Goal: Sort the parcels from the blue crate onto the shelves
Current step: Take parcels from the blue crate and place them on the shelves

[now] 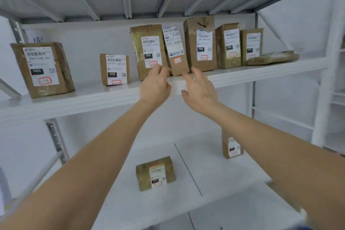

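Parcel in hand: slim parcel (176, 50), on the upper shelf (84, 95), standing in the gap between a wide box (147, 50) and a tall box (200, 43).
Its attitude: tilted, top leaning left toward the wide box, foot near the tall box. Label faces you.
Why it sits so: the row stands upright, labels out, so each can be read from the aisle. The slim parcel looks squeezed into the only gap there, which would explain the lean.
Left hand (155, 85): raised to the shelf edge, wrist bent back, your fingers (158, 70) at the slim parcel's lower left corner, overlapping the wide box's label. Pinching or only touching, you cannot tell from here.
Right hand (200, 90): raised beside it, palm turned inward, its fingers (197, 73) spread apart and holding nothing, tips just at the foot of the tall box.
Arms: both stretched up and forward, nearly straight, converging on the gap.
Step, as judged: seating or straightening the parcel, the two hands bracketing its base.
Risk: nudge the foot and the lean may tip it onto the wide box.
Lower shelf (224, 183): two small parcels, well apart.
Blue crate: not in view.
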`<state>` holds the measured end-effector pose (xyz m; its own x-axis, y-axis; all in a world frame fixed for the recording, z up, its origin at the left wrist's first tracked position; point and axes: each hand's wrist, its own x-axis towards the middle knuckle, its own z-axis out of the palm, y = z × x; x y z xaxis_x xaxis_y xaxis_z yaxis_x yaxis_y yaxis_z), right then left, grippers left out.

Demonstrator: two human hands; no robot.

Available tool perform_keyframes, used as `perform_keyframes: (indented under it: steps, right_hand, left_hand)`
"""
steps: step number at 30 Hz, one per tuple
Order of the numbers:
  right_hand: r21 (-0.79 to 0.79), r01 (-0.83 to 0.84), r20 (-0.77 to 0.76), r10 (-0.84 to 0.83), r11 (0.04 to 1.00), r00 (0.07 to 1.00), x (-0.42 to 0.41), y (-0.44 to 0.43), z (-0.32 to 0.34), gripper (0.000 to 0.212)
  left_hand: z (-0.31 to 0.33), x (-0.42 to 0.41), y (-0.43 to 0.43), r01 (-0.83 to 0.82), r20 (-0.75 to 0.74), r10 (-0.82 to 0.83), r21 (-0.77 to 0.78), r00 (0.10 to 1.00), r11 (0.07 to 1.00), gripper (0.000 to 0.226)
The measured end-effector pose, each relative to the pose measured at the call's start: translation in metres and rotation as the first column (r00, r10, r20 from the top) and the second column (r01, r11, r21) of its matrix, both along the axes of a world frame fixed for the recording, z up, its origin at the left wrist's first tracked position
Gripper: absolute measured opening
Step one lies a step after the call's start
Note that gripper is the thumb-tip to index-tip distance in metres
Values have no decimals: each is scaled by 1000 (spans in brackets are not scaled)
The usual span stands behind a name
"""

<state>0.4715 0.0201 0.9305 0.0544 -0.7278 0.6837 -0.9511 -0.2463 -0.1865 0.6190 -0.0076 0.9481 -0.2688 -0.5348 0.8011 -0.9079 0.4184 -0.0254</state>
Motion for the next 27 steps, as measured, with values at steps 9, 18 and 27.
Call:
perform_keyframes:
  steps: [9, 18, 27]
  right_hand:
    - [235, 146, -59, -135, 961, 989, -143, 86, -132, 57]
    - [531, 292, -81, -296, 795, 952, -266, 122, -268, 57]
    - [738, 304, -145, -299, 602, 943, -371, 101, -398, 56]
  left_hand:
    - [-144, -170, 59, 42, 131, -95, 357, 987, 933, 50]
    - [-278, -296, 73, 69, 211, -251, 622, 945, 780, 53]
    - [-427, -396, 48, 76, 174, -380, 825, 908, 560, 53]
